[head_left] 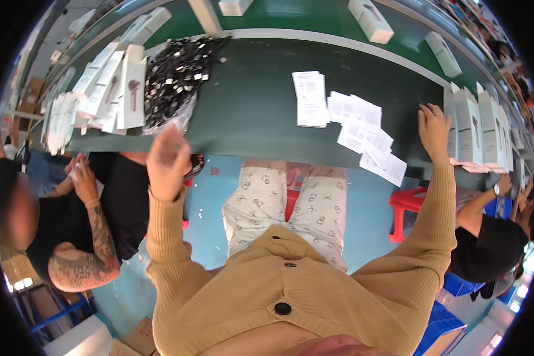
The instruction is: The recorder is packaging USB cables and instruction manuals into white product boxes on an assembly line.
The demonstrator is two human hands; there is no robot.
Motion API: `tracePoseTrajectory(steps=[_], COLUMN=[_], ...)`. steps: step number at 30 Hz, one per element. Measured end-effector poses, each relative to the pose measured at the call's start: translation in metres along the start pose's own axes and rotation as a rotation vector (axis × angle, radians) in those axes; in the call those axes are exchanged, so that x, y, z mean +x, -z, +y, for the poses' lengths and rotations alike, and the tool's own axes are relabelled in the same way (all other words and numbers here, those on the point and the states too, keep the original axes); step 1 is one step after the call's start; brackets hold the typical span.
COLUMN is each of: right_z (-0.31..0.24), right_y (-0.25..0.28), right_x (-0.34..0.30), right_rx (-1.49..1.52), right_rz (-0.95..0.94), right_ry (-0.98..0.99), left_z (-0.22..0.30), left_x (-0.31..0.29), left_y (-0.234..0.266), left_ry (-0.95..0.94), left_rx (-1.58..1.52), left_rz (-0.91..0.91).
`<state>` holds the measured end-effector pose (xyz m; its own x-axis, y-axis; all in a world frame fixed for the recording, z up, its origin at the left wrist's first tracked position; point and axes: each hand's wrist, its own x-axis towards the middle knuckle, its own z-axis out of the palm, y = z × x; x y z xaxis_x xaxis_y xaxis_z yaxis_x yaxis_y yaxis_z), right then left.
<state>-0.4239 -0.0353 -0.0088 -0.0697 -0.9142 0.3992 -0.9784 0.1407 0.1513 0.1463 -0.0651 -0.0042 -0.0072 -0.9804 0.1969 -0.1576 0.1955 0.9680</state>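
Note:
My left hand is raised at the table's near edge, smeared by motion, and its fingers cannot be made out clearly. Just beyond it lies a heap of black cables in a clear plastic bag. On the right, my right hand rests next to a row of upright white boxes, fingers loosely bent and apart, with nothing seen in them. Between the hands, closer to the right one, lie a stack of white printed leaflets and several fanned-out leaflets.
More white boxes lean together at the left end of the dark green table. Beyond a pale rail, other boxes lie on a green surface. Co-workers sit at left and right. A red stool stands at right.

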Motion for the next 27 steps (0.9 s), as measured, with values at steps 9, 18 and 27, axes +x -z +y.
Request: tracePoseTrajectory(steps=[9, 18, 27], right_z=[-0.197, -0.211, -0.194], right_y=[-0.010, -0.010, 0.015], right_x=[0.093, 0.093, 0.095], right_rx=[0.597, 0.462, 0.705], right_rz=[-0.138, 0.036, 0.035], right_ry=[0.401, 0.489, 0.384], left_z=[-0.039, -0.032, -0.058], left_x=[0.138, 0.157, 0.181], left_y=[0.038, 0.062, 0.131], left_ry=[-0.329, -0.562, -0.169], left_rx=[1.267, 1.276, 1.224], left_rz=[0.341, 0.662, 0.393])
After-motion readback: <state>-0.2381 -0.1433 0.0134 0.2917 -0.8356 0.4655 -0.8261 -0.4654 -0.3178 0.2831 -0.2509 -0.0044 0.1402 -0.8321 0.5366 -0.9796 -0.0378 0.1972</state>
